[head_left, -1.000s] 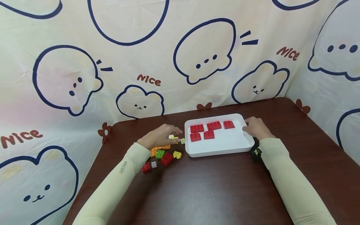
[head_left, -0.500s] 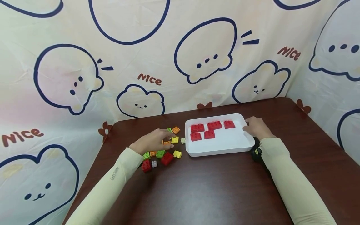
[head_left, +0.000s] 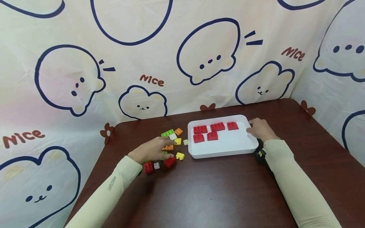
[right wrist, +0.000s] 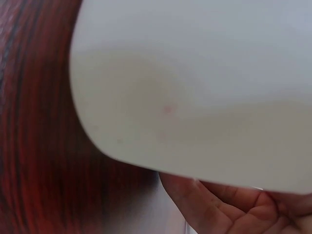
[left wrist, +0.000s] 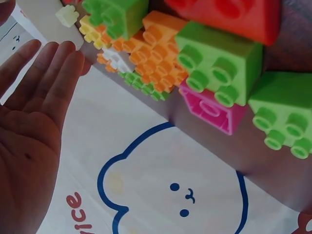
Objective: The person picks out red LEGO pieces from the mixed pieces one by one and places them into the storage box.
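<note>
My left hand (head_left: 152, 150) is over a pile of toy building bricks left of the tray, fingers extended and holding nothing. Its thumb is by a red brick (head_left: 169, 162); whether they touch I cannot tell. The left wrist view has the open palm (left wrist: 29, 146) beside green bricks (left wrist: 219, 58), an orange brick (left wrist: 158, 53) and a pink brick (left wrist: 217, 112). With my right hand (head_left: 261, 129) I grip the right rim of a white tray (head_left: 233, 144). Several red bricks (head_left: 217, 127) lie in two rows inside it. Right fingers (right wrist: 195, 200) show below the tray edge.
A yellow brick (head_left: 180, 156), a small grey brick (head_left: 156, 165) and another red brick (head_left: 148, 167) lie at the pile's near side. A pale brick (head_left: 186, 142) sits close to the tray's left wall. A patterned curtain (head_left: 182, 95) hangs behind the brown table (head_left: 205, 190).
My left hand has moved back toward me and slightly left over the pile, uncovering green, orange, white and yellow bricks at its far side. The right hand stays on the tray.
</note>
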Available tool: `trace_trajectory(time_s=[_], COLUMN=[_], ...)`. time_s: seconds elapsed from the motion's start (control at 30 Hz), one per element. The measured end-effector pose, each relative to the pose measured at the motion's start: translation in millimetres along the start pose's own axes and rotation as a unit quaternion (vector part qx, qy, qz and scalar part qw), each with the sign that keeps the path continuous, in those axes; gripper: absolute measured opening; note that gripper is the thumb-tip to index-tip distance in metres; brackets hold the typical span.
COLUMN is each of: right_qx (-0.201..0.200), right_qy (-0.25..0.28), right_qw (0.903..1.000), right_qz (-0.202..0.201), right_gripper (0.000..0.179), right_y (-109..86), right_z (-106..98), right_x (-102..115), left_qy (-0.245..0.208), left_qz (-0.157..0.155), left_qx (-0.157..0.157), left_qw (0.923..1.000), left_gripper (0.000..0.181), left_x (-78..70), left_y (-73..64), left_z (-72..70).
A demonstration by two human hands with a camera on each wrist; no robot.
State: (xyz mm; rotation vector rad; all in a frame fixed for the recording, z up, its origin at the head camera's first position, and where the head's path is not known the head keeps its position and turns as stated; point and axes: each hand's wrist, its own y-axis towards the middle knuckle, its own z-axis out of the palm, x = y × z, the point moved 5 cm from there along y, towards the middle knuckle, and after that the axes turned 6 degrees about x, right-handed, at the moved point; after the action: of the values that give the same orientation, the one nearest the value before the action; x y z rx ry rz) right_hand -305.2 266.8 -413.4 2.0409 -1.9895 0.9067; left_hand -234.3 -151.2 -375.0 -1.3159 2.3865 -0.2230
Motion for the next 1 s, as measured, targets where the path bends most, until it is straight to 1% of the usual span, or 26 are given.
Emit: trace_trajectory(time_s=[0.1,0.33,0.57,0.77,1.0], right_qx=[0.001,0.003,0.0,-0.002,0.002], right_qy=[-0.001,0.001,0.005,0.005,0.006], right_qw=[1.0,1.0,1.0,1.0,1.0], right_qz=[0.0,-0.002,-0.004,-0.004,0.001], right_gripper=[0.052,0.053,0.053,0.053,0.053], right_y=[0.2,1.8,1.3,0.8,-0.2], right_z=[-0.8,0.9,1.4,0.2,0.4], right_x=[0.8,-1.2,-1.9,-1.4,-0.7], left_qy=[-0.009,0.017,0.021,0.029,0.025], left_qz=[0.004,0.008,0.001,-0.001,0.004], left_qx=[0.008,0.019,0.023,0.025,0.028], left_qw=[0.9999,0.9997,0.9995,0.9993,0.9993], left_gripper=[0.058,0.058,0.054,0.056,0.056], left_x=[0.4,3.3,5.7,5.8,7.5], left_y=[-1.7,-3.4,-5.4,-4.4,-2.2], left_z=[4.0,15.2,21.3,24.6,29.0])
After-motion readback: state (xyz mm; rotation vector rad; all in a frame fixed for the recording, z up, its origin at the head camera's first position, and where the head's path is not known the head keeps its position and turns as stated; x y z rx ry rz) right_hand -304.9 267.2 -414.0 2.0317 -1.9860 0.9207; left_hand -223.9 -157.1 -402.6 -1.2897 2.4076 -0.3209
